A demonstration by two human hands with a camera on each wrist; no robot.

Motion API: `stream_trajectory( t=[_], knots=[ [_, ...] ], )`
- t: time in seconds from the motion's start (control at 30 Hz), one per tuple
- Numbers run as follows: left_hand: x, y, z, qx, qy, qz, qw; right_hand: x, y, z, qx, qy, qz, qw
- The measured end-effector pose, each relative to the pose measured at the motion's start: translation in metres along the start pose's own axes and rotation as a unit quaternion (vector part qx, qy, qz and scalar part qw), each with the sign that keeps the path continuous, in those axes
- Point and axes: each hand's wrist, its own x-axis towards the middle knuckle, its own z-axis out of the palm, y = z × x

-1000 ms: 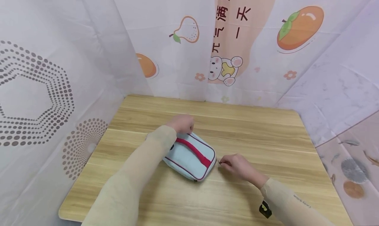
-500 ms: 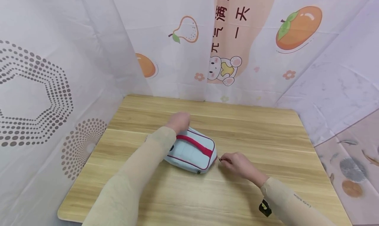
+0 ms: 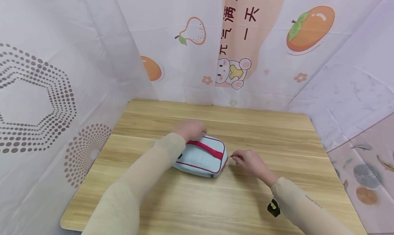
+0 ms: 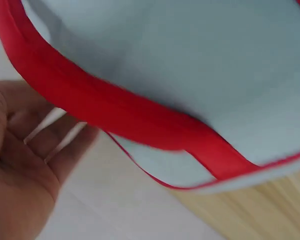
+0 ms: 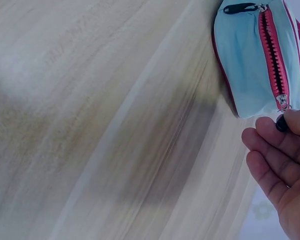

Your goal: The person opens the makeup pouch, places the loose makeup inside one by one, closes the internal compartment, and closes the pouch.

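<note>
A pale blue zippered pouch (image 3: 200,160) with dark red piping and a red strap handle (image 4: 110,115) lies on the wooden table. At its far side, my left hand (image 3: 192,129) grips the pouch, and its fingertips are hidden behind the strap in the left wrist view. My right hand (image 3: 250,161) pinches a black zipper pull (image 5: 281,123) between thumb and index finger at the pouch's right end; its other fingers are loosely bent. A pink-red zipper (image 5: 273,52) runs up to a second black zipper pull (image 5: 240,8).
The wooden table (image 3: 261,132) has a white patterned curtain (image 3: 172,77) behind it and more curtains at both sides. A small black and yellow item (image 3: 273,208) hangs by the right sleeve.
The pouch has turned slightly and shifted a little to the right. The left hand rose, then came down and right. The right hand moved slightly up and right with the zipper pull.
</note>
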Motion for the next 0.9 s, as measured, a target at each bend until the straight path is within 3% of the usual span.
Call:
stream_trajectory(
  t=[0.13,0.2,0.3,0.4,0.73,0.9],
  knots=[
    [0.010,0.027,0.011,0.056,-0.013,0.136,0.9890,0.001,0.002,0.000,0.001,0.008,-0.012,0.9999],
    [0.011,0.042,0.015,0.073,-0.031,0.176,0.9812,0.002,0.002,0.000,-0.001,0.016,-0.023,0.9996],
    [0.008,0.058,0.016,0.099,-0.055,0.209,0.9713,0.001,0.002,0.000,-0.005,0.020,-0.034,0.9992],
    [0.008,0.064,0.016,0.128,-0.056,0.227,0.9638,0.001,0.002,0.000,-0.006,0.023,-0.038,0.9990],
    [0.019,0.045,0.017,0.136,0.036,0.260,0.9553,0.002,0.000,0.003,-0.004,0.032,-0.036,0.9989],
    [0.021,0.037,0.013,0.131,0.038,0.242,0.9606,0.001,-0.002,0.008,-0.030,0.041,-0.063,0.9967]
  ],
)
